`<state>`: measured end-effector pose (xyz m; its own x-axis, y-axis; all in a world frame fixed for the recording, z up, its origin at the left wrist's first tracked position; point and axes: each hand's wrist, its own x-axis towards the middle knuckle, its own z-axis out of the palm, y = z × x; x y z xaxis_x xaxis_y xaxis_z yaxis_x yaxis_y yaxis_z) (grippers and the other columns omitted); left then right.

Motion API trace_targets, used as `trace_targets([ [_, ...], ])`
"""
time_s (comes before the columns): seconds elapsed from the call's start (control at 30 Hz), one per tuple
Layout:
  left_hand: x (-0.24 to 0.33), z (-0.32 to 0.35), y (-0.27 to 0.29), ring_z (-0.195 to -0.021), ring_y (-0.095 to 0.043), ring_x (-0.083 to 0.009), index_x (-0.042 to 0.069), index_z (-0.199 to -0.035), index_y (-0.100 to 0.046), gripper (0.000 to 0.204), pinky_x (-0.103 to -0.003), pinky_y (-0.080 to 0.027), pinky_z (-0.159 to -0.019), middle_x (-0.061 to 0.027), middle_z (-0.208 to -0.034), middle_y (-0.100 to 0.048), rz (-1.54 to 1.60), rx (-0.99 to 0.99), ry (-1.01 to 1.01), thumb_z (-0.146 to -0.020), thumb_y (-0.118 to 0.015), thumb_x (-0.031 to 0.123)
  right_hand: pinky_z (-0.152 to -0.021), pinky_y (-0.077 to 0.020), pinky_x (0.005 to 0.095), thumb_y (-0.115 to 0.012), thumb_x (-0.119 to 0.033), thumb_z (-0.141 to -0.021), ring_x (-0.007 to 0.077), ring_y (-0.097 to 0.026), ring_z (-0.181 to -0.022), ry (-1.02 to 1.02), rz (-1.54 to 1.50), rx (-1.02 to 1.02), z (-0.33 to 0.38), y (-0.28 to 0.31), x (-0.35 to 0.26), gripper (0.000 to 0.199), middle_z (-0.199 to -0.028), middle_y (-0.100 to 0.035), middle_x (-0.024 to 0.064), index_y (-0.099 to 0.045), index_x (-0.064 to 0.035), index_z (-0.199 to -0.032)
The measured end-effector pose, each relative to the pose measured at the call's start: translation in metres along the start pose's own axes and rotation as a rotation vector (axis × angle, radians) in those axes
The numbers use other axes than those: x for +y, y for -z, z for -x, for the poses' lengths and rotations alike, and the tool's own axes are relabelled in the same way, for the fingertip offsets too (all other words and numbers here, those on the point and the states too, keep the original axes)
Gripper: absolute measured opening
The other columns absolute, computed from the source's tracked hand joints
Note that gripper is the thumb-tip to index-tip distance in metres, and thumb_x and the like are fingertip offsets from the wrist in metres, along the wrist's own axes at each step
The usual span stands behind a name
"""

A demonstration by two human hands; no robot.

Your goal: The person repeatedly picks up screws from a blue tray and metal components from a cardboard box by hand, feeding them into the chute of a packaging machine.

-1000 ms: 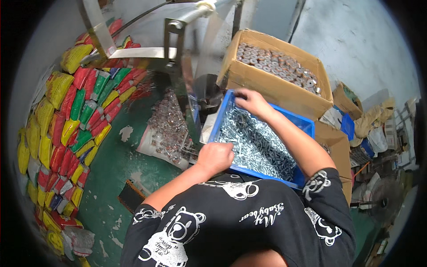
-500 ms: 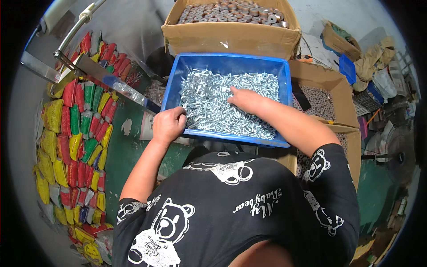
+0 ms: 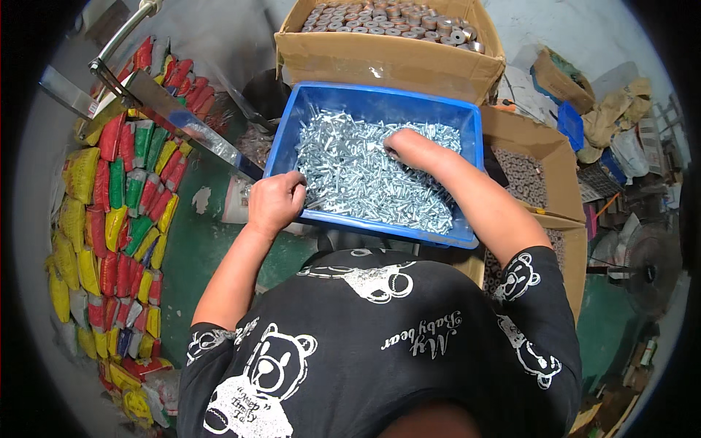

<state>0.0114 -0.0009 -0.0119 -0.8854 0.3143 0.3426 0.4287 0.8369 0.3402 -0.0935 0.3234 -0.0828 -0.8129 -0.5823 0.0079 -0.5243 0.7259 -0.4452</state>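
A blue plastic bin (image 3: pixel 292 109) holds a heap of small shiny metal screws or pins (image 3: pixel 350 171); their exact kind is too fine to make out. My left hand (image 3: pixel 277 200) is closed over the bin's near left corner, thumb along the rim. Inside the bin, toward the right of the middle, my right hand (image 3: pixel 415 150) has its fingers curled down at the surface of the heap. Whatever lies within those fingers is hidden.
Behind the bin stands a cardboard box (image 3: pixel 387 60) of copper-brown metal rings. More rings fill two cartons (image 3: pixel 558 171) at the right. Stacked red, yellow and green bags (image 3: pixel 109 241) line the left, below a metal arm (image 3: pixel 182 131). A fan (image 3: pixel 650 270) stands far right.
My right hand has gone from a pointing finger to curled fingers and shifted slightly right within the heap. My left hand stays on the bin. The whole view has shifted a little.
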Motion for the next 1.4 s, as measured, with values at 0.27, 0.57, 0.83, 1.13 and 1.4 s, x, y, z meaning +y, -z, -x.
trace_targets([
  [0.27,-0.011,0.003,-0.002,-0.068,-0.066,-0.0351,0.009,-0.081,-0.069,0.013,-0.047,-0.053,-0.064,-0.0154,-0.072,-0.066,0.026,-0.016,-0.034,-0.081,-0.059,0.016,-0.048,-0.0406,0.0283,-0.062,-0.018,-0.096,0.0112,-0.054,-0.056,-0.467,-1.183,0.318,-0.011,0.033,-0.009,0.02,-0.064,-0.057,0.0028,-0.069,0.0008,-0.094],
  [0.57,-0.022,0.005,-0.002,-0.063,-0.066,-0.0349,0.006,-0.07,-0.062,0.013,-0.048,-0.054,-0.06,-0.0149,-0.066,-0.065,0.204,0.026,-0.095,-0.077,-0.06,0.016,-0.087,-0.0526,0.0481,-0.061,-0.011,-0.083,0.0435,-0.066,-0.097,-0.461,0.273,0.023,-0.126,-0.037,-0.016,0.021,-0.099,-0.069,0.0267,-0.073,0.0021,-0.093],
  [0.83,-0.036,0.007,-0.014,-0.062,-0.066,-0.0332,0.004,-0.072,-0.06,0.01,-0.045,-0.054,-0.06,-0.0142,-0.064,-0.064,0.382,-0.016,-0.215,-0.074,-0.061,0.014,-0.069,-0.0522,0.0433,-0.066,-0.008,-0.076,0.0373,-0.067,-0.073,-0.338,0.377,-0.059,-0.088,0.009,-0.003,0.016,-0.08,-0.067,0.0254,-0.066,0.0043,-0.086],
  [1.13,-0.034,0.004,-0.008,-0.063,-0.066,-0.0317,0.006,-0.075,-0.059,0.013,-0.046,-0.053,-0.061,-0.0125,-0.066,-0.064,0.325,-0.038,-0.25,-0.08,-0.062,0.018,-0.051,-0.0412,0.0275,-0.065,-0.024,-0.092,0.0083,-0.051,-0.057,-0.333,-0.426,0.124,-0.166,0.057,-0.151,0.023,-0.071,-0.059,0.0026,-0.064,-0.0008,-0.091],
  [1.4,-0.027,0.002,0.001,-0.066,-0.065,-0.036,0.007,-0.077,-0.062,0.008,-0.049,-0.052,-0.063,-0.0143,-0.069,-0.064,0.264,-0.101,-0.148,-0.08,-0.062,0.015,-0.09,-0.0556,0.0316,-0.053,-0.008,-0.099,0.0198,-0.067,-0.097,-0.157,-0.867,0.363,-0.135,0.064,-0.147,0.038,-0.119,-0.064,0.0165,-0.05,0.0054,-0.135],
])
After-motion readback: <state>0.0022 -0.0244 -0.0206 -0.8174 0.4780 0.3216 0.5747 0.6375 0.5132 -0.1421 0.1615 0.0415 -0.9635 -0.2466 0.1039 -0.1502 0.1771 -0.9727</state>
